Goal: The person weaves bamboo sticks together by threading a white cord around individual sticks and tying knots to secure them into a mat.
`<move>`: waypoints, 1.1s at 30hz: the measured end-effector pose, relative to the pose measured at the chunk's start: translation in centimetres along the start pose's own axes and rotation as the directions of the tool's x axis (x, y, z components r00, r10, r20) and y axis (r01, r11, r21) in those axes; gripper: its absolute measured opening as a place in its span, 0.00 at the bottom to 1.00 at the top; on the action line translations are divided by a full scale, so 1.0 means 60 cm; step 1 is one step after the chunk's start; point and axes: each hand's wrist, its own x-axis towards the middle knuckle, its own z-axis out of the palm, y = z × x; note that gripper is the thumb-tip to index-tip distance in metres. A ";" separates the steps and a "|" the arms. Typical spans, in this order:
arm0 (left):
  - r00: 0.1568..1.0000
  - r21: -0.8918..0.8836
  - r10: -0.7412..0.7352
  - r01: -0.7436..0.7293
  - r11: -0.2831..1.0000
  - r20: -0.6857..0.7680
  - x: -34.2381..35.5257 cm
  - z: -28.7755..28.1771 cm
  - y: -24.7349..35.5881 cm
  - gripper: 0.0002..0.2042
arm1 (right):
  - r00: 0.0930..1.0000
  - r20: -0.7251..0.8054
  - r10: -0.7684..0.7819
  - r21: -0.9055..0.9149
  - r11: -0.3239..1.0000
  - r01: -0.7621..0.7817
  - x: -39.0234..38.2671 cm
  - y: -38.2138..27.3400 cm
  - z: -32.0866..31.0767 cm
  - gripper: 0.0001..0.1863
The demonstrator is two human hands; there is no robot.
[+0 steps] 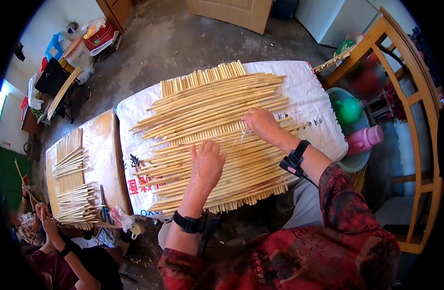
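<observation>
A layer of long straw-coloured stalks lies crosswise over another row of stalks on the white cloth. My left hand rests on the nearer group of stalks, its fingers apart. Farther right, my right hand is bent down over the gap between two groups of crosswise stalks, fingers drawn together; what they hold is hidden. A loose white string trails over the stalks just below its fingertips.
On the left a second table bears a smaller stalk grid and blue-handled scissors; a co-worker's hands hold stalks beside it. A wooden chair frame and a basin with a pink bottle stand right.
</observation>
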 end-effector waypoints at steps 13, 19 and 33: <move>0.989 -0.067 0.101 -0.109 0.992 -0.112 -0.011 0.001 0.013 0.13 | 0.993 -0.074 -0.093 -0.189 0.979 0.078 -0.005 0.002 0.011 0.04; 0.988 -0.071 0.090 -0.100 0.992 -0.123 -0.011 -0.001 0.013 0.12 | 0.974 -0.159 -0.163 -0.144 0.980 0.140 0.029 -0.034 0.002 0.04; 0.994 -0.108 0.071 -0.081 0.991 -0.088 -0.013 -0.014 0.013 0.11 | 0.960 -0.125 -0.252 -0.295 0.933 0.206 0.068 -0.042 0.032 0.04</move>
